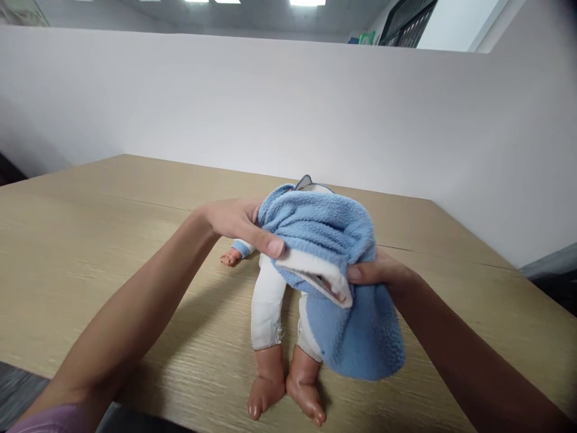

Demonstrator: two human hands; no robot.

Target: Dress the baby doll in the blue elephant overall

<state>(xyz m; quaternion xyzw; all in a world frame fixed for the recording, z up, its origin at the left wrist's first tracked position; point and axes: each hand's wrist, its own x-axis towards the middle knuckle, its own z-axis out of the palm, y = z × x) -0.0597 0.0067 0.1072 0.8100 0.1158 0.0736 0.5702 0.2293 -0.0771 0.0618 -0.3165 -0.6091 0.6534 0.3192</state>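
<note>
A blue fleecy doll's garment [324, 216] with a white-edged opening is held up over a baby doll [267, 307]. My left hand [243, 227] grips its left side, the thumb lying by the white edge. On the other side my right hand [378, 273] pinches the cloth near the right end of that opening. A loose flap of blue cloth hangs below my right hand, over part of one leg. The doll lies on its back with its bare feet toward me. Its white-clad legs and one blue-cuffed hand show; its head and most of its body are hidden behind the garment.
The doll lies on a light wooden table [135, 240]. A plain white wall [270, 108] rises along the table's far edge. Dark objects, only partly visible, stand beyond the table at the right edge of view.
</note>
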